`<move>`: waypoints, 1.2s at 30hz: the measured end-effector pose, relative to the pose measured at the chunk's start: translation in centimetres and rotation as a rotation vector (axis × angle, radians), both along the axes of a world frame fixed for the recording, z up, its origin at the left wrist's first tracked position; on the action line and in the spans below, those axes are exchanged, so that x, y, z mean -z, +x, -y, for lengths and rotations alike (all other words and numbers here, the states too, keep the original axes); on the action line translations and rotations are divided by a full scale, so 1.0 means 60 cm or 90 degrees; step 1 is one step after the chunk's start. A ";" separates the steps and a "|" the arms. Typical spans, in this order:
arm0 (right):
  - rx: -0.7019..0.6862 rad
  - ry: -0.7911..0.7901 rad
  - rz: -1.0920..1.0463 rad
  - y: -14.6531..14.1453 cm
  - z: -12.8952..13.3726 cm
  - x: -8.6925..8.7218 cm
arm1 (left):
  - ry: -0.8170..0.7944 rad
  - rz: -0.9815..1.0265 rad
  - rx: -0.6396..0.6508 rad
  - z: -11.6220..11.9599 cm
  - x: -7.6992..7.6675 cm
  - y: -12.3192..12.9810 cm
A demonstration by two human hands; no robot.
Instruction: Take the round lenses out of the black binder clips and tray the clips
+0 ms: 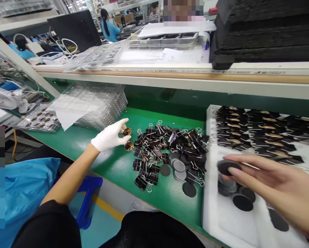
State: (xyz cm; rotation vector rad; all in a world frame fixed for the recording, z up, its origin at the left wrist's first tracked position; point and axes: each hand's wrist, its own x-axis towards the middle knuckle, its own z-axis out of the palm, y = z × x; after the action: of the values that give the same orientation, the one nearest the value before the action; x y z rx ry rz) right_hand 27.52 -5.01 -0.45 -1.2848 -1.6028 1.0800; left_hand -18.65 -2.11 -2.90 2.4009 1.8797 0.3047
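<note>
My left hand [110, 135], in a white glove, reaches over the green bench with thumb and fingers closed around a small round part with a gold rim [126, 132]. A second round part with an amber and dark face [129, 146] sits just below the thumb. My right hand [270, 182], bare and slightly blurred, pinches a black disc [229, 167] above the white foam tray [213, 220]. Several loose discs [243, 202] lie in the tray under it. Between my hands is a heap of black binder clips [154, 151], with more black and grey discs [179, 166] at its right.
Rows of clipped black pieces [234, 125] fill the tray's far part. A stack of clear plastic trays [97, 103] stands at the back left, near a blister tray of round parts [43, 119]. A shelf [170, 75] crosses above the bench. A blue stool [88, 196] is below left.
</note>
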 end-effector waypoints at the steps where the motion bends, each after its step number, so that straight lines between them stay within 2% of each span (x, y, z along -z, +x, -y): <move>1: -0.036 0.033 0.007 -0.024 -0.002 -0.008 | 0.017 0.045 0.034 -0.002 -0.011 0.023; 3: -0.068 0.208 0.006 -0.067 -0.008 -0.020 | 0.028 0.109 0.125 -0.005 -0.034 0.084; 5: -0.124 0.400 0.011 -0.096 -0.014 -0.025 | 0.014 0.107 0.227 -0.006 -0.057 0.151; 7: -0.156 0.548 0.049 -0.108 -0.021 -0.023 | 0.055 0.099 0.313 -0.007 -0.073 0.211; 9: -0.158 0.627 0.106 -0.108 -0.027 -0.016 | 0.112 0.101 0.371 -0.011 -0.081 0.252; 12: -0.162 0.631 0.165 -0.098 -0.032 -0.007 | 0.170 0.101 0.405 -0.025 -0.078 0.281; 14: -0.154 0.592 0.178 -0.094 -0.032 -0.006 | 0.199 0.090 0.410 -0.033 -0.073 0.288; 16: -0.118 0.503 0.159 -0.094 -0.031 -0.008 | 0.217 0.080 0.416 -0.037 -0.072 0.292; 19: -0.069 0.215 0.036 -0.100 -0.035 -0.014 | 0.183 0.052 0.429 -0.038 -0.076 0.300; 22: -0.109 -0.098 -0.098 -0.103 -0.046 -0.013 | 0.124 0.007 0.458 -0.038 -0.082 0.303; 25: -0.117 -0.261 -0.219 -0.098 -0.059 -0.009 | 0.118 0.008 0.462 -0.045 -0.090 0.288; 28: -0.085 -0.322 -0.334 -0.092 -0.070 -0.008 | 0.122 0.001 0.386 -0.056 -0.102 0.262; 31: -0.040 -0.315 -0.383 -0.086 -0.079 -0.010 | 0.080 -0.082 0.311 -0.067 -0.109 0.244; 34: 0.004 -0.288 -0.388 -0.082 -0.088 -0.011 | 0.054 -0.192 0.329 -0.072 -0.093 0.249; 36: 0.016 -0.287 -0.386 -0.079 -0.091 -0.011 | 0.087 -0.223 0.368 -0.072 -0.073 0.263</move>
State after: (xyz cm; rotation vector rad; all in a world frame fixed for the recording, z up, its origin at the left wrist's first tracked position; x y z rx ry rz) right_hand 22.77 0.47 0.20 -1.0892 -0.9154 1.6835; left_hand -2.89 2.19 1.47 3.1089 1.1880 -0.0360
